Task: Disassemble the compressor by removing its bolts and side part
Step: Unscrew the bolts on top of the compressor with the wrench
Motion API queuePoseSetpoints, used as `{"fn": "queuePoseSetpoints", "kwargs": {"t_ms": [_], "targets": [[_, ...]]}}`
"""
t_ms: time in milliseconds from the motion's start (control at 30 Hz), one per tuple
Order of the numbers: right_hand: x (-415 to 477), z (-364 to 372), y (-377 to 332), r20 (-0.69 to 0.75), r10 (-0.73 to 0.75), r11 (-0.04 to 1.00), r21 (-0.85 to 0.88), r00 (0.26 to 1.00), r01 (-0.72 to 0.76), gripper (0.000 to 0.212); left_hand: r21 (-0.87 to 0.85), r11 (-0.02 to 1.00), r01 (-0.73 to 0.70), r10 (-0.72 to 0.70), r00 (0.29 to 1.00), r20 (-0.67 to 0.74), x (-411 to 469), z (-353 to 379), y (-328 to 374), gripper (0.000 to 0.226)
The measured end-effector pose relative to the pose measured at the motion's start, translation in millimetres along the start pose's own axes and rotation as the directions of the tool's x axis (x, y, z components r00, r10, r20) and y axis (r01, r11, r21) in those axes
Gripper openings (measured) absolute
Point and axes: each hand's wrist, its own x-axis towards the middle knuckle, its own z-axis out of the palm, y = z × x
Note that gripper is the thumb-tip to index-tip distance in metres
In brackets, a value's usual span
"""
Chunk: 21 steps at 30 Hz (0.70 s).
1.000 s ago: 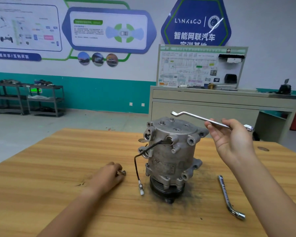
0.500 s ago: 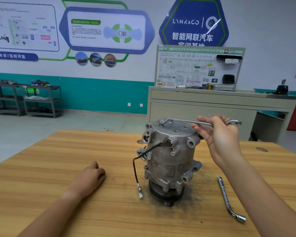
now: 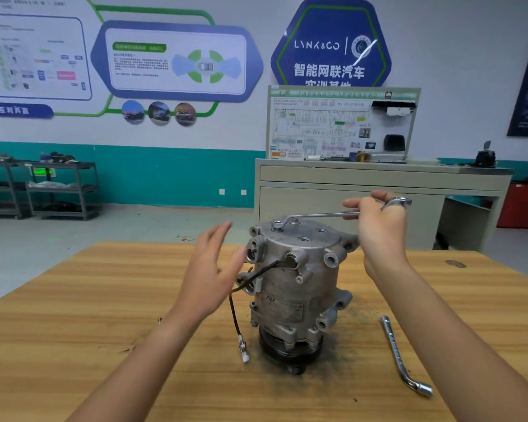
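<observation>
I have the compressor standing upright on its pulley end, near the middle of the wooden table. My right hand is closed around the far end of the wrench, and the ring end of it sits over a bolt on the top plate, at the left rear edge. My left hand is open, fingers spread, just beside the compressor's left flank; I cannot tell whether it touches the housing.

I judge this to be the loosening of a top bolt, so the job is at an early stage: the top plate is on, and other bolt heads show on it. Next I need that open hand pressed firmly against the body to brace it, because the compressor stands tall on a narrow base and a hard pull on the handle could tip or spin it. Then a steady swing, keeping the ring square on the head. A second socket wrench lies on the table to the right, well apart.
</observation>
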Motion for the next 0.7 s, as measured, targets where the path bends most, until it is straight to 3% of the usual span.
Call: {"fn": "queuePoseSetpoints", "kwargs": {"t_ms": [133, 233, 300, 567, 700], "targets": [[-14, 0, 13, -0.052, -0.09, 0.991, 0.091, 0.995, 0.094, 0.018, -0.204, 0.967, 0.151, -0.121, 0.981, 0.154, 15, 25, 35, 0.056], [-27, 2, 22, -0.102, -0.148, 0.969, 0.186, 0.984, 0.165, 0.029, -0.253, 0.939, 0.232, -0.211, 0.972, 0.106, 22, 28, 39, 0.047], [-23, 6, 18, -0.125, -0.11, 0.967, 0.215, 0.986, 0.135, 0.031, -0.292, 0.919, 0.264, -0.256, 0.964, 0.064, 24, 28, 40, 0.043], [16, 14, 12, -0.18, 0.051, 0.985, 0.171, 0.982, -0.019, 0.023, -0.33, 0.915, 0.231, -0.235, 0.972, 0.026, 23, 34, 42, 0.035], [10, 11, 23, -0.219, 0.034, 0.98, 0.2, 0.975, 0.011, 0.024, -0.25, 0.957, 0.149, -0.149, 0.989, 0.021, 23, 35, 39, 0.034]]}}
